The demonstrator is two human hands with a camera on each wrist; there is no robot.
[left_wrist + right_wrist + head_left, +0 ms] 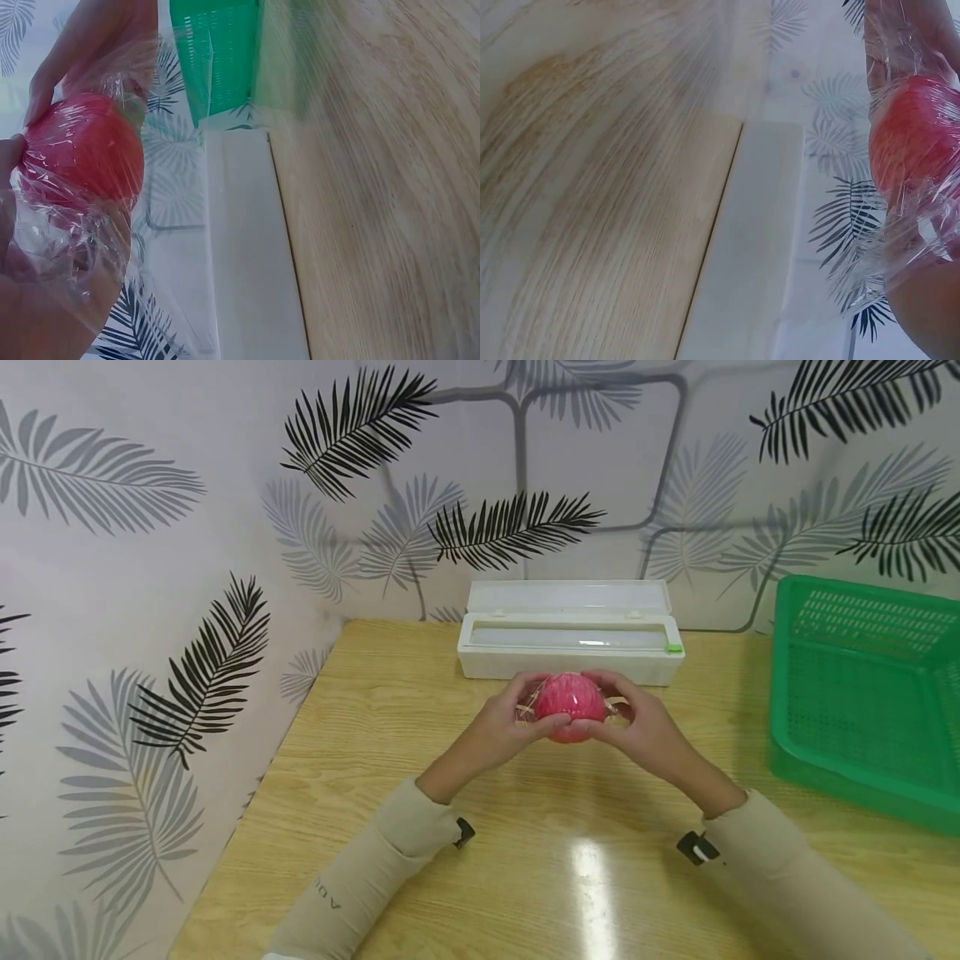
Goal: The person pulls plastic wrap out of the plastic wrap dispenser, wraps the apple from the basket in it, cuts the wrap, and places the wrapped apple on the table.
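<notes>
A round red fruit that looks like an apple (572, 700) is wrapped in clear plastic film (71, 240), with loose crinkled film bunched at its sides. My left hand (504, 720) grips it from the left, thumb across the front and fingers behind. From the other side my right hand (643, 727) grips it the same way, the two thumbs meeting near its lower front. Both wrist views show the apple held up in front of the white box, its underside partly covered by film.
Behind the hands, a long white cling film dispenser (570, 662) stands with its lid up and a green slider at its right end. A green plastic basket (795, 760) sits at the right. The wooden table (390, 710) meets a leaf-patterned wall.
</notes>
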